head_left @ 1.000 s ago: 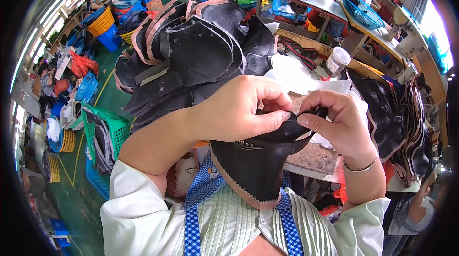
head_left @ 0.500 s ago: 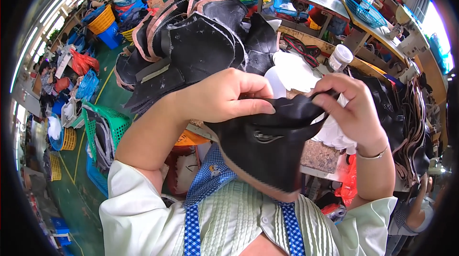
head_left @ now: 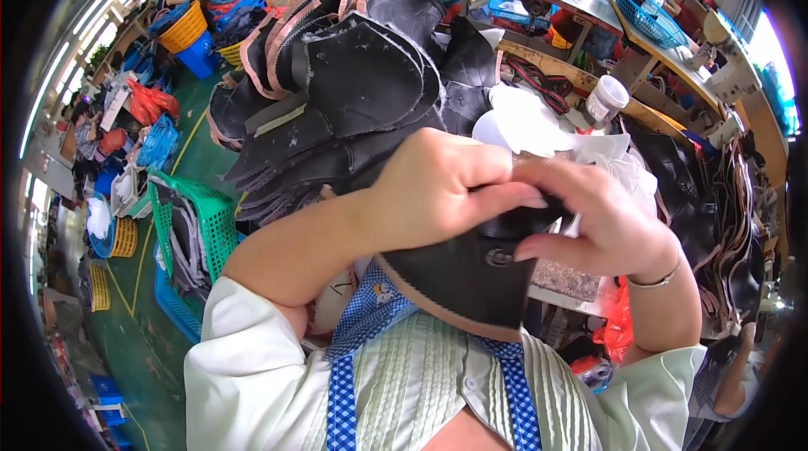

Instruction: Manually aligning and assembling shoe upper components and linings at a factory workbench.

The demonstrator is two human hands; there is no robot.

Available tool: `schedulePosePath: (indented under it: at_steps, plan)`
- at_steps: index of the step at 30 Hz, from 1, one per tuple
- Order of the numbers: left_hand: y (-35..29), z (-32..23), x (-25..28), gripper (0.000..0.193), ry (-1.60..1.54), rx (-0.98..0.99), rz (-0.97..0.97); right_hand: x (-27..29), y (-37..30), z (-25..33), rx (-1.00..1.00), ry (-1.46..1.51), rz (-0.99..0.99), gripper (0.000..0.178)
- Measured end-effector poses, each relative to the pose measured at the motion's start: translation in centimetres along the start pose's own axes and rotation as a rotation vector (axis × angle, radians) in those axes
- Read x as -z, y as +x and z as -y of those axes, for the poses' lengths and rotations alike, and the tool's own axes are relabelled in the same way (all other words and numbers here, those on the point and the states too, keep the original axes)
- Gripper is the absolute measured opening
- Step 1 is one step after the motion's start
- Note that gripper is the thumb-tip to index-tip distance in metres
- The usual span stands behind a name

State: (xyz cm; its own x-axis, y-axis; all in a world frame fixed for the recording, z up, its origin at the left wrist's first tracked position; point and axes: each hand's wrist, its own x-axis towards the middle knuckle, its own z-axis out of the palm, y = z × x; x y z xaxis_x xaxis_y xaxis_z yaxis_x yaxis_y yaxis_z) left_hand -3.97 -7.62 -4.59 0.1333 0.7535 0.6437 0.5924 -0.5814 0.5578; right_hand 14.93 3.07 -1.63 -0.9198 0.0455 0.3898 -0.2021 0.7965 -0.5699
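Note:
Between my hands hangs a black leather shoe upper (head_left: 459, 278) with a tan zigzag-cut lower edge and a small metal ornament near its top. My left hand (head_left: 446, 190) pinches its upper rim, thumb pointing right. Close beside it, my right hand (head_left: 593, 215) grips the right end of the same rim, fingers over the top and thumb on the near face by the ornament. Both hands nearly meet and cover much of the rim. Behind them lies a large pile of black leather uppers (head_left: 362, 72) with pinkish zigzag edges.
White cut pieces (head_left: 522, 123) and a white tub (head_left: 606, 99) lie beyond my right hand. More black uppers (head_left: 715, 232) are stacked at the right. A green basket (head_left: 198, 215) with grey pieces stands at the left. A red plastic bag (head_left: 617, 325) hangs below the table edge.
My right hand has moved left, close to my left hand, which has shifted slightly right and down. The stretched-out rim of the upper is now bunched between them.

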Motion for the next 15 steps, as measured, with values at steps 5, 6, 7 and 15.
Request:
schedulePosePath:
  at_steps: [5,6,7,15]
  plan:
    - [0.7,1.4,1.8,0.038,0.066,0.237,0.155,1.3,0.2,0.1,-0.313,0.014,-0.003,0.024]
    - [0.6,2.1,2.5,0.038,0.107,0.187,0.211,2.0,-0.8,-0.4,-0.328,0.003,-0.022,0.02]
    - [0.4,2.3,2.9,0.04,0.111,0.235,0.161,2.6,-1.6,-0.5,-0.377,-0.009,-0.033,0.021]
    - [0.8,1.2,2.6,0.039,0.147,0.115,0.094,4.4,-4.6,-0.5,-0.508,-0.009,0.102,0.018]
